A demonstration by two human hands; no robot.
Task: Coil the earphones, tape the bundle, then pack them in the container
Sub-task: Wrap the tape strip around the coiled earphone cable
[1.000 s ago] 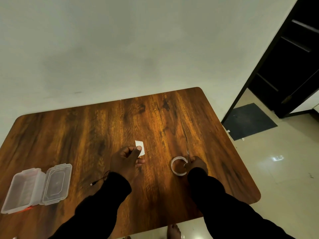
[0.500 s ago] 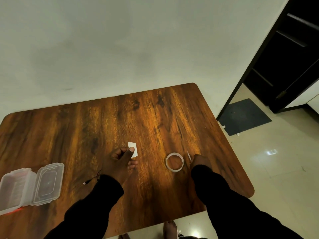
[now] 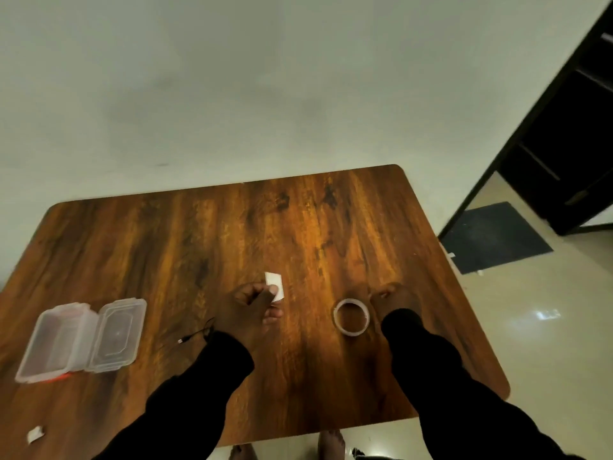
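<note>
My left hand (image 3: 247,310) pinches a short white piece of tape (image 3: 275,285) between thumb and forefinger above the table. A thin black earphone cable (image 3: 195,335) with its plug trails out from under that hand to the left; the rest of the earphones is hidden by the hand. A clear tape roll (image 3: 351,316) lies flat on the table. My right hand (image 3: 394,302) rests just right of it with fingers curled; what it holds, if anything, is hidden. The clear plastic container (image 3: 43,353) stands open at the left, its lid (image 3: 116,333) folded out beside it.
The wooden table (image 3: 298,227) stands against a pale wall. A white scrap (image 3: 34,434) lies near the front-left edge. Something red (image 3: 63,377) shows under the container. To the right are tiled floor, a dark mat (image 3: 494,237) and a dark doorway.
My right hand let go of the tape roll, which now lies flat, and moved to its right. The thin item seen at its fingers no longer shows. My left hand still holds the tape piece.
</note>
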